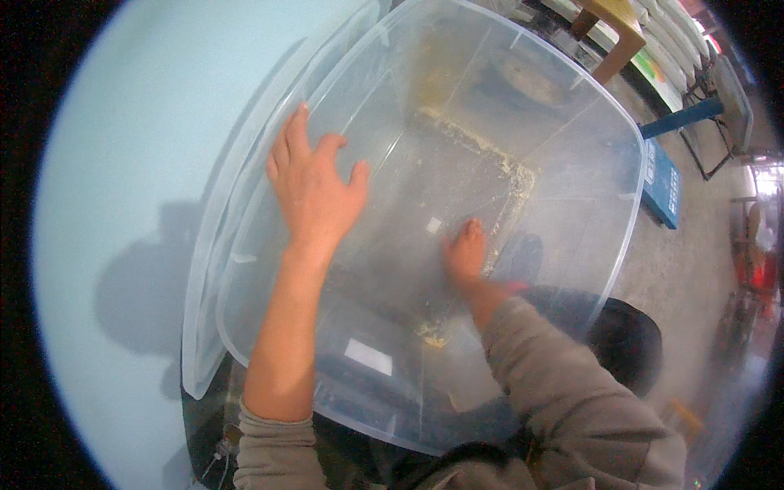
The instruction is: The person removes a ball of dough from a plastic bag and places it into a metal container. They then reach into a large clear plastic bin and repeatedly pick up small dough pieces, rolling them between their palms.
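Observation:
A large translucent plastic storage bin (634, 202) stands open in front of me. Yellowish crumbs (520, 180) lie along the edges and corners of its bottom, and a small white piece (433, 225) is near its middle. My left hand (318, 184) lies at the bin's left rim, fingers spread, its fingertips near the edge. Deep inside the bin, my right hand (467, 248) reaches to the bottom beside the line of crumbs; it is slightly blurred, so whether it holds anything is unclear. A white label (368, 357) is on the near wall.
A translucent plastic lid (205, 343) leans between the bin and a pale blue wall (122, 153). To the right are a blue platform scale (663, 184) and a folding chair (732, 104). A wooden stool (612, 24) and stacked sacks (667, 43) stand at the top right.

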Demonstrator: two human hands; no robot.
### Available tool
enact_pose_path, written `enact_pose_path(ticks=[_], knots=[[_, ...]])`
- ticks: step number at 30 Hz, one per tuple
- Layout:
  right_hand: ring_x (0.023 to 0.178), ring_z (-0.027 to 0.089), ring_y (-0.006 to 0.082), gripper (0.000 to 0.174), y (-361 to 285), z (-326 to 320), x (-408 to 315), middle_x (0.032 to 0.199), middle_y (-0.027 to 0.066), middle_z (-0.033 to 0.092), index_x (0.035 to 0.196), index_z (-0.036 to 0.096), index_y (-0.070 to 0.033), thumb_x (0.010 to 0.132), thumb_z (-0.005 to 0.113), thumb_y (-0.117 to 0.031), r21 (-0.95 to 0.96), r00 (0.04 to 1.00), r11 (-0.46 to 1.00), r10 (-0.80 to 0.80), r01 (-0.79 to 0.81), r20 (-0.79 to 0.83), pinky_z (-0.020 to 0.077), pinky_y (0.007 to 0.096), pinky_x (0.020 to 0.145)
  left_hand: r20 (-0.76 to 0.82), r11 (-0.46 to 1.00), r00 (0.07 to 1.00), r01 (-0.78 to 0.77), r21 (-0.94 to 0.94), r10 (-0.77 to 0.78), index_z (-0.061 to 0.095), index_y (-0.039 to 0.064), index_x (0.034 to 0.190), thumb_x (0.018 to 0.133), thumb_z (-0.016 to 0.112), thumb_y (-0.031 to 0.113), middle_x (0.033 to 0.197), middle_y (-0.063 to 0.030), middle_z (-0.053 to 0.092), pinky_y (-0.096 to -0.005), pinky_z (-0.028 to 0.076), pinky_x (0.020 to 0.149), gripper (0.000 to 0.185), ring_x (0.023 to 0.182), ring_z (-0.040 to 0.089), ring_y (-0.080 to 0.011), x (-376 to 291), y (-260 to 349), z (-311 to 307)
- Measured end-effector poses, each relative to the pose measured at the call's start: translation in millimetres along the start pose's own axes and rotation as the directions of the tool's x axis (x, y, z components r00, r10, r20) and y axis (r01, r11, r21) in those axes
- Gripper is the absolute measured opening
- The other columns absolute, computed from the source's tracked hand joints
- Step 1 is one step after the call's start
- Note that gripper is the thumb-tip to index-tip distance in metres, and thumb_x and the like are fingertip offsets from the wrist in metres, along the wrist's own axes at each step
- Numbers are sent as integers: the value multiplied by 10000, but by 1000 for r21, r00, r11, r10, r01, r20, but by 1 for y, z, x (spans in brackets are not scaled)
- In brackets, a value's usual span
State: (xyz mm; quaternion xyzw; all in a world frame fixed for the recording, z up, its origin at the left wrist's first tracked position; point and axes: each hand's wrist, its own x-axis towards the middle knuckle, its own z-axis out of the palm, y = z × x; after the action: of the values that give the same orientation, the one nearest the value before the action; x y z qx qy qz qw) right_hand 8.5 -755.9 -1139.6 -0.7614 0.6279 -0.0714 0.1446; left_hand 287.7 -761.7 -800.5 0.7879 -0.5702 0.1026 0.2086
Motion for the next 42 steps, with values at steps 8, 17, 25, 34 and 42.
enact_pose_path(ticks=[8,17,25,34,42], knots=[[1587,324,387,780,-12,-3,-33,1679,247,392,1613,407,40,1006,622,-401,40,997,998,48,-50,54,237,526,1302,0,999,999,-32,33,32,762,149,1099,808,855,266,1662,-196,417,-570,278,1246,327,1522,384,-421,-2,-3,3],[1564,361,397,753,-4,-7,-45,1632,251,454,1596,437,31,1006,632,-393,-9,980,980,198,-198,-20,249,534,1295,-7,1000,1000,-23,9,23,763,158,1106,809,853,261,1649,-191,431,-561,287,1242,327,1513,395,-423,-3,-2,-1],[1576,301,447,816,17,-26,14,1659,311,366,1599,354,119,1023,629,-388,37,980,982,189,-187,-65,260,527,1288,-6,999,999,-32,37,33,763,88,1081,820,829,251,1618,-221,440,-527,297,1227,315,1503,384,-410,-1,-1,-1],[1589,258,464,909,76,-56,123,1678,350,286,1608,279,159,1030,599,-464,67,952,952,291,-298,98,232,460,1319,-17,999,999,-39,-6,39,757,158,1100,809,859,269,1631,-195,442,-562,295,1232,328,1508,399,-425,0,-1,-1],[1585,258,487,876,3,-9,-48,1685,342,304,1622,292,130,1025,631,-413,42,950,951,309,-307,-46,188,544,1321,-24,999,999,-39,-9,39,760,160,1094,813,856,271,1634,-192,435,-570,292,1228,317,1502,400,-427,-2,-2,0]])
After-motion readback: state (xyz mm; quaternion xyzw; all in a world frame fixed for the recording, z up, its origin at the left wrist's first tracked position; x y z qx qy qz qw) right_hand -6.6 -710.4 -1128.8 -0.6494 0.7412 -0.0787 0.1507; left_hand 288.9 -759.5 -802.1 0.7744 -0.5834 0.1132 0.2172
